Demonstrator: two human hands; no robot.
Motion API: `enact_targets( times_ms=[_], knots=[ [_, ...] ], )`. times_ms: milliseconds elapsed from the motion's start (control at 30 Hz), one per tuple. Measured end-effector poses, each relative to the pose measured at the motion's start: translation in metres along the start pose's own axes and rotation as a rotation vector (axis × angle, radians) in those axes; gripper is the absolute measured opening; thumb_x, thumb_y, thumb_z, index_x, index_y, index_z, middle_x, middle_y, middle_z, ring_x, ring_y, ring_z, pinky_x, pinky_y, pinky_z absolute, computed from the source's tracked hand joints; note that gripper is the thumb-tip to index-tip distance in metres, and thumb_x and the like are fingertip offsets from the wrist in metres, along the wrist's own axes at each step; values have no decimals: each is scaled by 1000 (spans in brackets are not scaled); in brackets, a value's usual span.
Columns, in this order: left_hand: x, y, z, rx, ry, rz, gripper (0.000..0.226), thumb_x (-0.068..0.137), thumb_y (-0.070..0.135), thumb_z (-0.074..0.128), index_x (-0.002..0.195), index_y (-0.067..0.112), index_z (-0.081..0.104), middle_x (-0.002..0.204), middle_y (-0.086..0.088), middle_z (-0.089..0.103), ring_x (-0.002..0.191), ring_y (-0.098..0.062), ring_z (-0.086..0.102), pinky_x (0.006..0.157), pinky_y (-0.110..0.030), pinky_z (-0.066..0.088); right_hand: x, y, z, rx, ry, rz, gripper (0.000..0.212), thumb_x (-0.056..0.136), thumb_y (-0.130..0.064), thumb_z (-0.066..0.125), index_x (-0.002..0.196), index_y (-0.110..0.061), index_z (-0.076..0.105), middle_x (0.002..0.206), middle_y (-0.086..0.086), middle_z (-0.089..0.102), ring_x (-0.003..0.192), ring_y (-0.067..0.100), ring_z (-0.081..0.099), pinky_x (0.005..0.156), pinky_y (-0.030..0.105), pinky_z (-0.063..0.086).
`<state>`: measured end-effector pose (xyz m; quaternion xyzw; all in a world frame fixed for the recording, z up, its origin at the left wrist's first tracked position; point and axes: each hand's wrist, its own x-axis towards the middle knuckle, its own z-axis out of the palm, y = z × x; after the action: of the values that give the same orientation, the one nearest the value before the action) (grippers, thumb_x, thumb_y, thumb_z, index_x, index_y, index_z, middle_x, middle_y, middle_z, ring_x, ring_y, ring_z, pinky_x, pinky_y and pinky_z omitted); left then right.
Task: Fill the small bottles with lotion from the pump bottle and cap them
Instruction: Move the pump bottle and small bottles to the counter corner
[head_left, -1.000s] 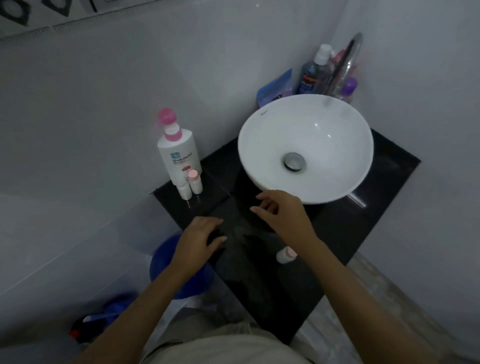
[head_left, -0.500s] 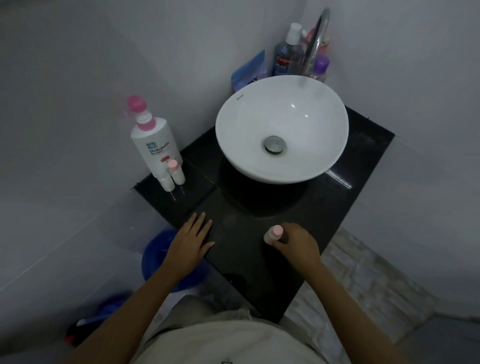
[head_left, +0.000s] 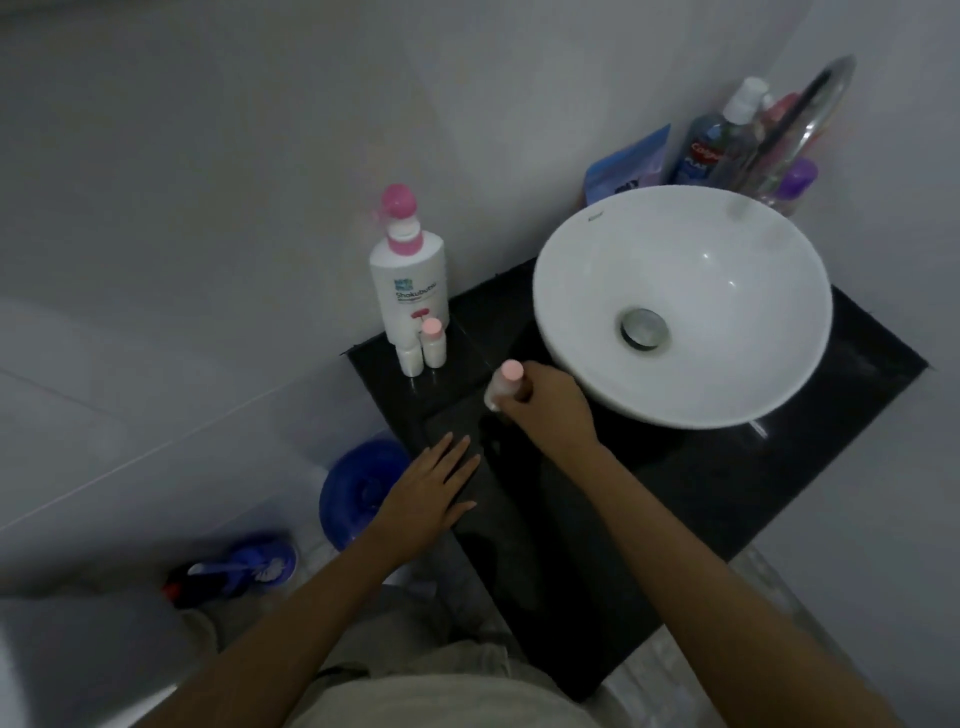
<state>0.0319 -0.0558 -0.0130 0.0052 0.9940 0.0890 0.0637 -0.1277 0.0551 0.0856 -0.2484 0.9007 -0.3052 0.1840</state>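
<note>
Step, judged: bringing pink-capped small bottle (head_left: 503, 387), gripped in right hand (head_left: 545, 402), toward pump bottle (head_left: 409, 280) at frame centre; left hand (head_left: 428, 493) flat, fingers spread, on tabletop (head_left: 675, 483); next: uncapping.

- The right hand (head_left: 545, 402) covers the lower side of the small bottle (head_left: 503, 385).
- The faucet (head_left: 795, 124) is blurred.
- Bottles behind the faucet are partly hidden.

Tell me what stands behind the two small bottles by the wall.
The pump bottle stands right behind the capped small bottle and the uncapped small bottle; they cover its base. Behind it is only wall.
</note>
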Motion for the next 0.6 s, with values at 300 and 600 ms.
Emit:
enact_targets(
  times_ms=[300,600],
  knots=[
    [0,-1,13,-2,74,-20,60,84,47,63,134,16,51,143,-9,49,132,-29,45,103,-44,44,94,-29,31,98,-100,97,26,82,-17,64,101,0,61,102,19,66,93,32,62,84,43,52],
    [0,-3,24,23,97,-25,61,87,50,55,139,20,41,148,-6,42,137,-26,37,108,-43,30,114,-34,41,66,-150,64,21,80,-21,63,86,-2,60,94,19,66,86,33,62,78,43,53]
  ],
)
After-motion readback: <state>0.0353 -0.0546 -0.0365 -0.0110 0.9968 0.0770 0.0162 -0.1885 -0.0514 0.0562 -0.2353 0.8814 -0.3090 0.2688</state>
